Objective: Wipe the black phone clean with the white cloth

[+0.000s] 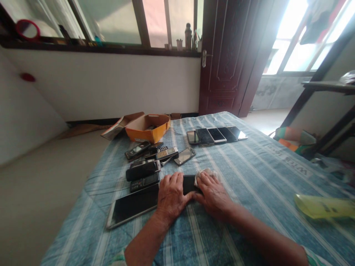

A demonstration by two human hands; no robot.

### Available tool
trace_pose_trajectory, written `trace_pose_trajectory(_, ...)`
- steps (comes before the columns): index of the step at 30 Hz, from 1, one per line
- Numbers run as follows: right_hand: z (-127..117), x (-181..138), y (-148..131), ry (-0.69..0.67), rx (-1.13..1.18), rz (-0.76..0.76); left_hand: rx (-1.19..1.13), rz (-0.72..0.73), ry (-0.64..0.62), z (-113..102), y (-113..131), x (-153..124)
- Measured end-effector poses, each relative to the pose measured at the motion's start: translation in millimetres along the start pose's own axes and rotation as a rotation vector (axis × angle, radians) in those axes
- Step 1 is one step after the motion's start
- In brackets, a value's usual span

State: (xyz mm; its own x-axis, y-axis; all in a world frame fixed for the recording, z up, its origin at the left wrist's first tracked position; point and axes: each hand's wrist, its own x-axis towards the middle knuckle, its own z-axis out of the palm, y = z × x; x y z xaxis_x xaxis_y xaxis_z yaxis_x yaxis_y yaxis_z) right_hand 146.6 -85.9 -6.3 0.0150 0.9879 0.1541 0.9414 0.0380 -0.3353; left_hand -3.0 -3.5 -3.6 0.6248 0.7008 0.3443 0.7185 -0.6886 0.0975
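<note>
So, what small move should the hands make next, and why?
Perhaps slide the cloth left across the phone: the right hand holds it at the right part, the left hand rests at the left part, and bare dark surface shows between them.

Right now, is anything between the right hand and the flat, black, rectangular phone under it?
Yes: a crumpled whitish cloth is bunched under the right hand, at the right end of the flat black phone. Nothing visible stands between the left hand and the phone.
</note>
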Motion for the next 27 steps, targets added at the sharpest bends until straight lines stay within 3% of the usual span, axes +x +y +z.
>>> trace_pose_trajectory(6, -0.5, 14.2, 4.4, 0.005, 0.032, -0.033, 0.037, -0.027, -0.003, -2.0, 3.8, -1.1)
trace_pose_trajectory(18, 6.2, -40.5, -2.3, -0.065, -0.032, 0.014, 0.062, -0.028, -0.014, -1.4, 5.8, -2.3)
trace_pose_trajectory(27, 3.5, -9.8, 2.3, 0.005, 0.013, -0.01, 0.137, -0.051, -0.02, -2.8, 8.1, -1.4)
